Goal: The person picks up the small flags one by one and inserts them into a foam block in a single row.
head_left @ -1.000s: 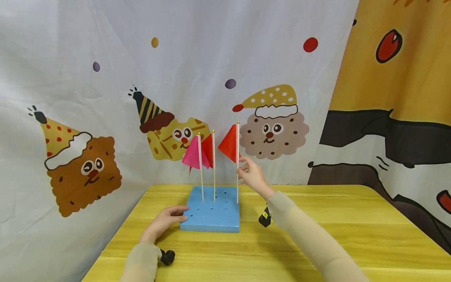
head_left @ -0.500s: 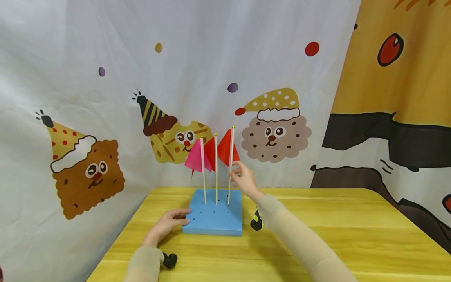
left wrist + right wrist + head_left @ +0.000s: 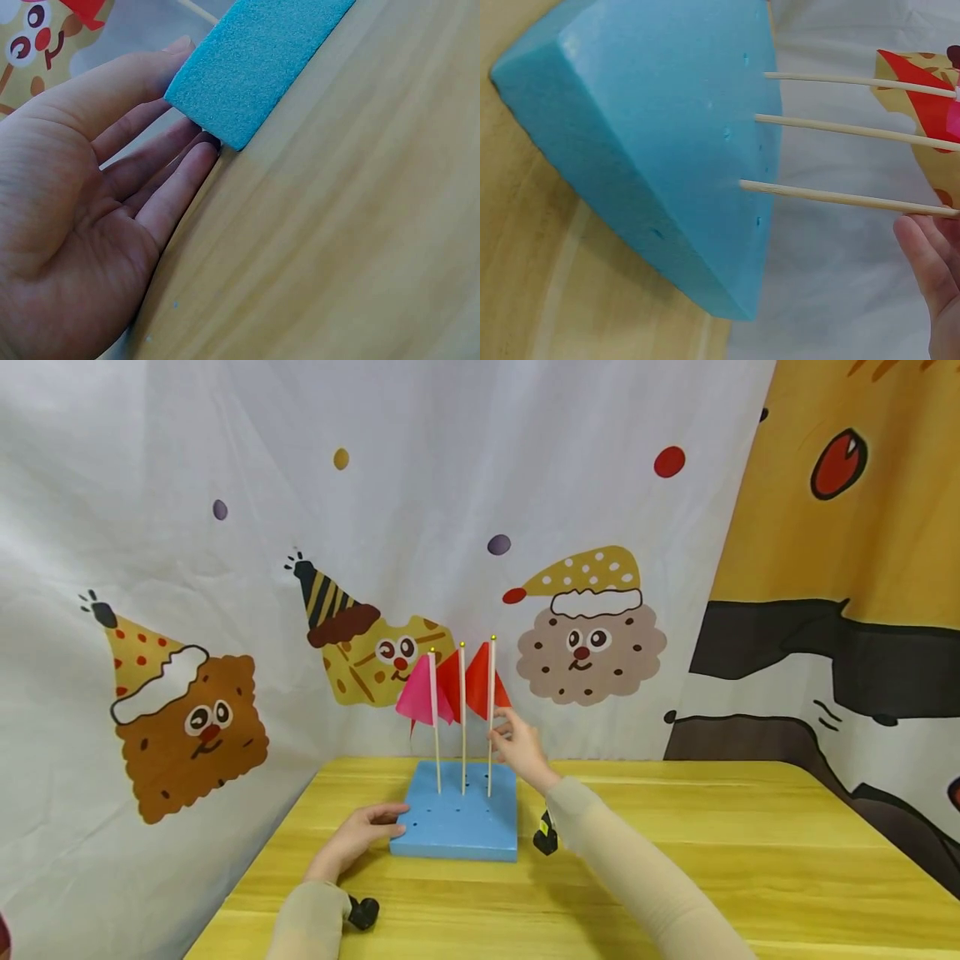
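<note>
A blue foam block (image 3: 457,839) with several small holes sits on the table. A pink flag (image 3: 417,692) and a red flag (image 3: 450,681) stand upright in it on thin wooden sticks. Right of them, a second red flag (image 3: 483,681) is upright, its stick's lower end meeting the block's top in line with the other two. My right hand (image 3: 521,750) pinches that stick just below the cloth. My left hand (image 3: 112,172) rests at the block's left side, its fairly straight fingers touching the side and upper edge.
The wooden table (image 3: 712,843) extends to the right and toward me. Behind it hangs a white cloth backdrop (image 3: 420,527) with cartoon biscuits. A small black wrist camera (image 3: 546,835) hangs under the right wrist.
My right hand has moved left and lowered the red flag, bringing its stick from the block's right edge into line with the other sticks. The left hand stays at the block.
</note>
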### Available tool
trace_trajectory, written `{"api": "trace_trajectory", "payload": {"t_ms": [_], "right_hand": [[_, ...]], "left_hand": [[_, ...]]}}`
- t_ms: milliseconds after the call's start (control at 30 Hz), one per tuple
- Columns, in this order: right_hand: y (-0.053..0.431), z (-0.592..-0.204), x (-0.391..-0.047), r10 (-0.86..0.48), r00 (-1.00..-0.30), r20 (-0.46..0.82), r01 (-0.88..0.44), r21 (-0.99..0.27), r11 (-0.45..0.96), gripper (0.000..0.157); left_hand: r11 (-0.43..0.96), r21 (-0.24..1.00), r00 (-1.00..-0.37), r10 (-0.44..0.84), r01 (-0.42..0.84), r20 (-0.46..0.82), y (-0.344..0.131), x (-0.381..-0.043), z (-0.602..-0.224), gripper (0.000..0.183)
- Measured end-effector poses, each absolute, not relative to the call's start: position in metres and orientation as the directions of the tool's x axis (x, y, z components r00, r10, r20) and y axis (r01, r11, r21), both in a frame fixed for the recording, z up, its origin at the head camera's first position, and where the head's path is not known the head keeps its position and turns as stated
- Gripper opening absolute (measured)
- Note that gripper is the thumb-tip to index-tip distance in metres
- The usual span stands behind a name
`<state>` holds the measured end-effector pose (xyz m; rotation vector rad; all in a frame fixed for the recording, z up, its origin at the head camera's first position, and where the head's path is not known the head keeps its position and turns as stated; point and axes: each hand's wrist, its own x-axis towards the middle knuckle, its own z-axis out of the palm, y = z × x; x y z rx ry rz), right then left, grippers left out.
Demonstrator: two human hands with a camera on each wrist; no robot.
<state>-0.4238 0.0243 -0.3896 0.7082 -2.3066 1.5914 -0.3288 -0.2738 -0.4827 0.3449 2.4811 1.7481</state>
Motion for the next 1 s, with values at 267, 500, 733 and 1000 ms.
{"api": "trace_trajectory", "payload": {"t_ms": [267, 500, 733, 1000], "right_hand": [[0.0248, -0.3950, -0.4246, -0.264, -0.848, 0.460, -0.525, -0.801, 0.289, 0.030], [0.0234, -0.3964, -0.4261, -0.276, -0.843, 0.462, -0.533, -0.787, 0.311, 0.029], [0.0230, -0.3983, -0.4261, -0.281, -0.842, 0.461, -0.532, -0.794, 0.294, 0.031], [0.0253, -0.3974, -0.4250, -0.287, -0.851, 0.439, -0.515, -0.803, 0.299, 0.033]], "left_hand": [[0.328, 0.932, -0.965, 0.252, 0.156, 0.073, -0.2744, -0.3291, -0.4825, 0.048], [0.346, 0.927, -0.970, 0.236, 0.143, 0.061, -0.2754, -0.3316, -0.4829, 0.046], [0.344, 0.927, -0.969, 0.238, 0.152, 0.071, -0.2755, -0.3305, -0.4824, 0.046], [0.338, 0.932, -0.972, 0.230, 0.133, 0.055, -0.2739, -0.3295, -0.4815, 0.046]]}}
